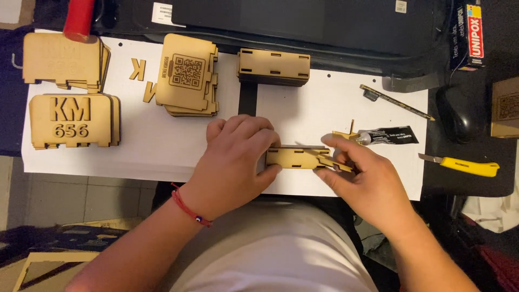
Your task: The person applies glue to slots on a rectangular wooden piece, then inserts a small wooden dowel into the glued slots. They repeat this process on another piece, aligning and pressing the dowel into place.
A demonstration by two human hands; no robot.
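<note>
My left hand (235,157) rests over the left end of a small laser-cut wooden box part (294,158), its fingers pressing the piece down on the white paper sheet (162,146). At the box's right end, my right hand (363,178) pinches a small wooden piece (331,161) between thumb and fingers. A red string bracelet (189,208) circles my left wrist. A black glue tube (388,135) lies just behind my right hand.
Stacks of wooden panels (73,120) (186,74) (64,58) lie at left and centre. An assembled wooden box (274,66) stands at the back. A yellow utility knife (466,165), a thin ruler-like strip (397,101), a black mouse (459,112) and a glue carton (469,33) are to the right.
</note>
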